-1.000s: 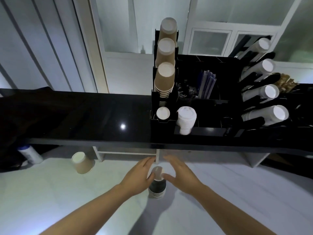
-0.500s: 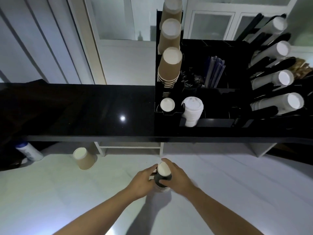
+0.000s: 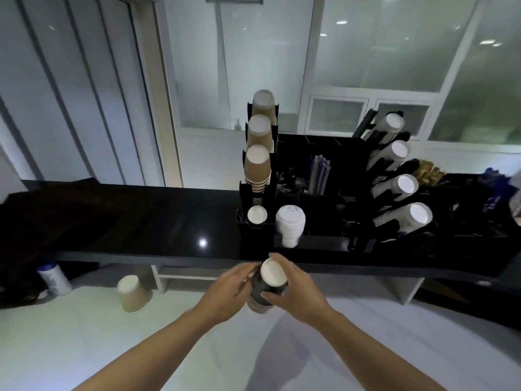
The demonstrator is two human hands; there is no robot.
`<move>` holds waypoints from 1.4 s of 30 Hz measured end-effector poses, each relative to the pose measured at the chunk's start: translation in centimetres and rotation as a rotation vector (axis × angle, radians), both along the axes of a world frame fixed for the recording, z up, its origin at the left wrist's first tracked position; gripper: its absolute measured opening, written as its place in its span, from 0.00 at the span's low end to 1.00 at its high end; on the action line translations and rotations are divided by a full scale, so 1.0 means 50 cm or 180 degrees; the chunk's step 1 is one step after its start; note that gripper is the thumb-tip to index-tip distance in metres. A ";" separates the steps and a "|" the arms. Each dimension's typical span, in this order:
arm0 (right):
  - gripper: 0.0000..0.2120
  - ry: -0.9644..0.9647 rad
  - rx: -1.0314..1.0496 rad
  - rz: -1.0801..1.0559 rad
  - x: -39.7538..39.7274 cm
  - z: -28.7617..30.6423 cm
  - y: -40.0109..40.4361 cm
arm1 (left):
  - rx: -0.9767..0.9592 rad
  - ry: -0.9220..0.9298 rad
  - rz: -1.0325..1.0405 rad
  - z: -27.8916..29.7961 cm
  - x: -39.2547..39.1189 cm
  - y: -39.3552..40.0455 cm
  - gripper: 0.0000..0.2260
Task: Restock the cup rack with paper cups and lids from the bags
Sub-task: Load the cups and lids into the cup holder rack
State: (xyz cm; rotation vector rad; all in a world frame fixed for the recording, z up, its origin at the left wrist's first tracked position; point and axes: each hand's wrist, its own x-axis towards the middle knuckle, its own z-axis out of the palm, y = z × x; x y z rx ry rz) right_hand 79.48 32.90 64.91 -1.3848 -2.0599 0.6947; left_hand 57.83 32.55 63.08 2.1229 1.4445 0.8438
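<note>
From the head view, both hands meet on a stack of dark paper cups (image 3: 263,292), nested bottoms-up so the white base of the top cup faces the camera. The right hand (image 3: 293,289) has thumb and fingers curled round the stack's right side, thumb low, fingers reaching over near the white base. The left hand (image 3: 232,287) has its fingers against the stack's left side; motion blur hides whether they truly wrap it, though they look curled onto it. The stack sits between the two hands, in front of the black tabletop (image 3: 169,221) edge and above the white lower surface (image 3: 84,348).

Just beyond the hands stands the black cup rack (image 3: 258,238): a column of brown paper cups (image 3: 258,170), a small white-based cup (image 3: 257,215) in the lowest slot, and a stack of white lids (image 3: 290,228) beside it. Further right of the right hand, white cup stacks (image 3: 406,218) lean in angled holders. Left of the left hand, a lone brown cup (image 3: 134,293) rests upside down.

The stack is likely light and easily crushed, its nested cups prone to sliding apart. Holding it round the middle with a second hand supporting the lower rims seems safest.
</note>
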 end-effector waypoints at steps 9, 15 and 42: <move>0.41 0.0115 0.1021 0.0034 0.043 0.253 0.004 | 0.1163 0.0143 0.0627 0.196 0.005 0.023 0.14; 0.38 0.0167 0.1263 -0.0079 0.020 0.329 0.053 | 0.1220 0.0579 0.0912 0.236 -0.036 0.056 0.14; 0.38 -0.1790 0.1548 -0.0674 -0.114 0.072 0.295 | 0.1305 0.1832 0.0045 0.028 -0.117 0.220 0.36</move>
